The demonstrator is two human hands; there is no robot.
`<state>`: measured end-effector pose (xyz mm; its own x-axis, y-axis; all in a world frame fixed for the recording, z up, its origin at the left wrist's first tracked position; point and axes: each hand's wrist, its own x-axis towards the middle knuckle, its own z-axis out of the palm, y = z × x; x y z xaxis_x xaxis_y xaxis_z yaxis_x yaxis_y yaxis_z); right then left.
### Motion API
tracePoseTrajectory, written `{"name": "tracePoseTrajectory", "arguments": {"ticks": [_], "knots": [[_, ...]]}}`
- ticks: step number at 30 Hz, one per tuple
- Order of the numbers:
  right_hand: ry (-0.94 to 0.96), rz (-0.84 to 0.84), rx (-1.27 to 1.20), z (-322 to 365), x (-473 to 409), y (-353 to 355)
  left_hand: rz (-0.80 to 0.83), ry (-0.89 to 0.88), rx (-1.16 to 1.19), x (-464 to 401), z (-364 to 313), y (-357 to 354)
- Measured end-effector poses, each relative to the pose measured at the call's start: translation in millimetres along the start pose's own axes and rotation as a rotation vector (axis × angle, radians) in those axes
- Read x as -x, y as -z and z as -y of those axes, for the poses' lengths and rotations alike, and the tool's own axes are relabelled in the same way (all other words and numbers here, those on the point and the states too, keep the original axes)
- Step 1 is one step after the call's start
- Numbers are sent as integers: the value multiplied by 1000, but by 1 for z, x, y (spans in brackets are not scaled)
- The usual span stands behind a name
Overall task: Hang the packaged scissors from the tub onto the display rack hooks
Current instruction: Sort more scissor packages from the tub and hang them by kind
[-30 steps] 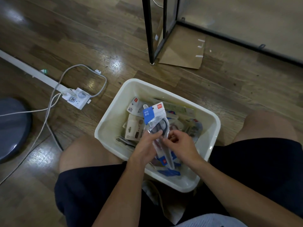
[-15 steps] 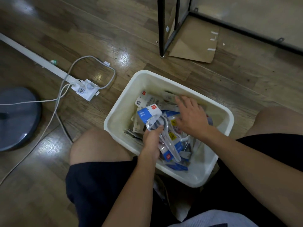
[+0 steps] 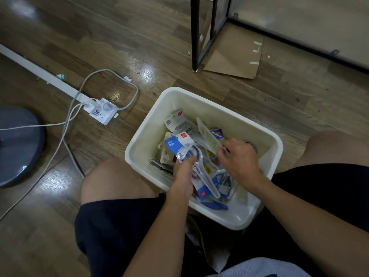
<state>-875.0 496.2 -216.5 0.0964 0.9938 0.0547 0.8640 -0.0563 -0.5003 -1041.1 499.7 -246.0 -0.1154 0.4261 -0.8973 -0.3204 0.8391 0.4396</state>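
Observation:
A cream plastic tub point(image 3: 269, 144) stands on the floor between my knees, holding several packaged scissors. My left hand point(image 3: 183, 170) grips one clear pack of scissors with a blue and white header card point(image 3: 176, 143), tilted up over the tub's left side. My right hand point(image 3: 239, 160) is inside the tub to the right, fingers curled and pinching the edge of a pale flat pack point(image 3: 207, 136) lifted at an angle. More packs point(image 3: 177, 122) lie loose beneath. The black rack leg point(image 3: 194, 37) rises at the top; no hooks are in view.
A white power strip point(image 3: 101, 112) with looping cables lies on the wood floor to the left. A dark round base point(image 3: 18, 144) sits at the far left edge. Brown cardboard point(image 3: 235, 54) lies under the rack frame. A white rail point(image 3: 40, 72) runs diagonally.
My right hand let go of the pack held in my left hand, reached deeper into the tub and lifted a second pale pack. My left hand kept holding its pack.

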Motion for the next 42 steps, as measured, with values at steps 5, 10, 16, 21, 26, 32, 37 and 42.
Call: {"name": "tracePoseTrajectory", "arguments": {"ticks": [5,10,16,21,26,32,37,42], "knots": [[110,105,23,20,25,-21,179,36,170,11,-9,-4],[322,116,-31,29,39,-26,234,-4,139,12,-14,1],[250,352,-321,28,37,-15,-116,35,96,-9,-5,4],[-161,290,-267,10,2,-20,-154,20,162,-17,0,6],[-125,561,-111,11,-30,-34,-186,14,150,-10,-2,4],[-111,509,24,11,-42,-58,-185,33,106,-12,2,4],[-150,494,27,9,-42,-51,-169,52,95,-12,1,5],[-322,309,-321,11,-25,-19,-150,73,138,-10,0,3]]}}
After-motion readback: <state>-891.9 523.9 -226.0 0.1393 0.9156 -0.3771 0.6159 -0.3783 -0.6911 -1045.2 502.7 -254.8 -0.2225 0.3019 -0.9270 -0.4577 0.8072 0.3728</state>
